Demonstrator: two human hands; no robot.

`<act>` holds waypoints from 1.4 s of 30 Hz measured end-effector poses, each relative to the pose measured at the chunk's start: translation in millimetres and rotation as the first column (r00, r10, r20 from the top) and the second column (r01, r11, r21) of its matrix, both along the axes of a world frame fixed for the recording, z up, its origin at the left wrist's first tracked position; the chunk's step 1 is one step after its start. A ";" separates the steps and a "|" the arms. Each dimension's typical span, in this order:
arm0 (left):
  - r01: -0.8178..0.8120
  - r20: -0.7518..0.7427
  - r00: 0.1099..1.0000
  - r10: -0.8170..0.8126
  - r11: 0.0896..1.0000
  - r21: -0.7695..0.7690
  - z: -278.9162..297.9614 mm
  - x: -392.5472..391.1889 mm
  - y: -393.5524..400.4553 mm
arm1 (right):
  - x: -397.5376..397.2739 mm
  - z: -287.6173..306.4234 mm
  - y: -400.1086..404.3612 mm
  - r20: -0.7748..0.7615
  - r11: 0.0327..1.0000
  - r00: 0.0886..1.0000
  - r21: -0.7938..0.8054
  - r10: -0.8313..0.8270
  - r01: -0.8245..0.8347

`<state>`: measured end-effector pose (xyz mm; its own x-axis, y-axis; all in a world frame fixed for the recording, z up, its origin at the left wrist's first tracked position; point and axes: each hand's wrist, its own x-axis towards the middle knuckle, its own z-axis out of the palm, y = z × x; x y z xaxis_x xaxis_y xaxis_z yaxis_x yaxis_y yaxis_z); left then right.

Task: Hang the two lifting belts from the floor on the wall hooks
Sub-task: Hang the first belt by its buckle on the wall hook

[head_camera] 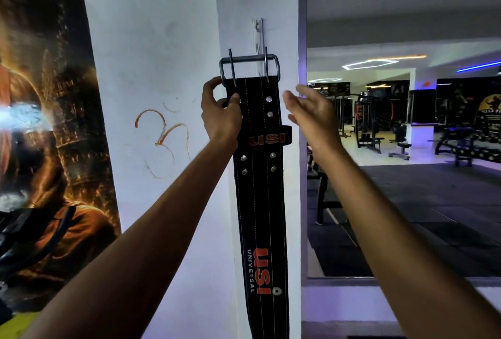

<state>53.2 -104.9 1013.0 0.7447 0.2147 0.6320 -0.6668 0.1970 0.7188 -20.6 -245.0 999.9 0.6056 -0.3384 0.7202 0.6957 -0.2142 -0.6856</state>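
A black lifting belt (259, 203) with orange USI lettering hangs straight down the white pillar. Its steel buckle (249, 63) is at the top, level with the lower end of the metal wall hook (259, 38). My left hand (221, 113) grips the belt's top left edge just below the buckle. My right hand (311, 111) is open, fingers spread, a little to the right of the belt and not touching it. I see only this one belt.
A large poster (48, 122) covers the wall on the left. An orange symbol (165, 135) is drawn on the white wall. To the right, an opening or mirror (406, 149) shows gym machines and benches on a dark floor.
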 end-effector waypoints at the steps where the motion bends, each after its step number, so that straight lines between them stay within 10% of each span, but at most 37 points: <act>1: 0.012 0.010 1.000 -0.012 1.000 0.004 -0.9 -0.1 -0.4 | 0.8 13.7 1.2 -0.056 0.999 0.998 -0.040 0.015 -0.017; 16: 0.410 -0.013 0.900 -0.435 0.839 0.358 -40.9 -17.2 32.5 | 22.3 31.7 6.6 -0.086 0.986 0.988 0.098 -0.131 0.139; 27: 0.459 -0.137 0.887 -0.442 0.805 0.376 -170.8 -9.9 13.2 | 21.5 26.2 -5.9 -0.063 0.968 0.981 0.164 -0.181 0.189; 34: 0.516 -0.344 0.855 -0.388 0.574 0.635 -250.5 -6.6 20.7 | 12.9 16.6 -11.1 -0.058 0.964 0.988 0.220 -0.142 0.152; 42: 0.518 -0.250 0.855 -0.454 0.766 0.382 -209.2 -8.7 14.8 | 7.1 19.2 -13.9 -0.037 0.963 0.992 0.237 -0.123 0.128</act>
<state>44.5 -90.1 803.7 0.7596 -0.4618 0.4579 -0.4550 0.1256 0.8816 -13.6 -258.9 1019.0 0.5617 -0.5734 0.5964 0.6581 -0.1273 -0.7421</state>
